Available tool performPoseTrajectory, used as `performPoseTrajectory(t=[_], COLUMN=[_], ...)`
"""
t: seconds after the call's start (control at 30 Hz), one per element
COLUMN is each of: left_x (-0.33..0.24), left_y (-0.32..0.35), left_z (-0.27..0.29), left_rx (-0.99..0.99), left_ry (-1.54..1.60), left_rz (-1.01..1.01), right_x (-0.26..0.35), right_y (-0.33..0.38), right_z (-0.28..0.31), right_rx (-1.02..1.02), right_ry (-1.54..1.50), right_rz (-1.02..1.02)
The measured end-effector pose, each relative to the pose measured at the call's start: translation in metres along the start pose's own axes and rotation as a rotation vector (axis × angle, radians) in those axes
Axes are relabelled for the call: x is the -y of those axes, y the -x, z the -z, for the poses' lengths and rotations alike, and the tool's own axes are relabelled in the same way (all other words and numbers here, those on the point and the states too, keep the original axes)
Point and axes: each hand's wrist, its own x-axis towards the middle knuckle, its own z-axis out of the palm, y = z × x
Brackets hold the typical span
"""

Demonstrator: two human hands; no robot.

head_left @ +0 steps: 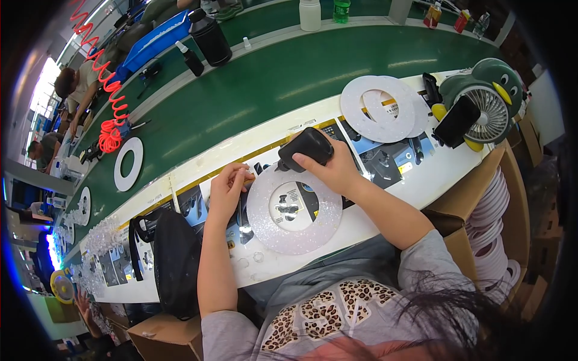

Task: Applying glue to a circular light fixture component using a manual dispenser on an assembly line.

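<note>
A white foam ring (293,231) with a sparkly surface lies flat on the white bench edge in front of me. My right hand (334,169) grips a black handheld tool (306,147) at the ring's far rim. My left hand (227,188) rests at the ring's left rim, its fingertips pinched together on something too small to make out.
A stack of white rings (382,109) lies to the right, beside a green penguin-shaped fan (487,99). A black bag (173,260) sits at my left. A cardboard box holds more rings (494,234). A green conveyor belt (259,84) carries another ring (128,163); black bottles (209,37) stand beyond.
</note>
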Motion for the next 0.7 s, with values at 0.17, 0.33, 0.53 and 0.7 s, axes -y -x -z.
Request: performPoseTrajectory(t=[0.17, 0.33, 0.53, 0.7], left_x=[0.0, 0.001, 0.0, 0.001], left_y=[0.0, 0.001, 0.0, 0.0], left_z=[0.0, 0.001, 0.0, 0.0], left_rx=[0.001, 0.003, 0.002, 0.001], left_ry=[-0.011, 0.007, 0.011, 0.006], left_rz=[0.002, 0.004, 0.006, 0.006], right_x=[-0.009, -0.008, -0.006, -0.007], right_y=[-0.001, -0.002, -0.003, -0.003], right_z=[-0.001, -0.002, -0.004, -0.003], right_rx=[-0.051, -0.044, -0.026, -0.003], right_ry=[-0.066, -0.12, -0.158, -0.162], right_rz=[-0.056, -0.064, -0.04, -0.069])
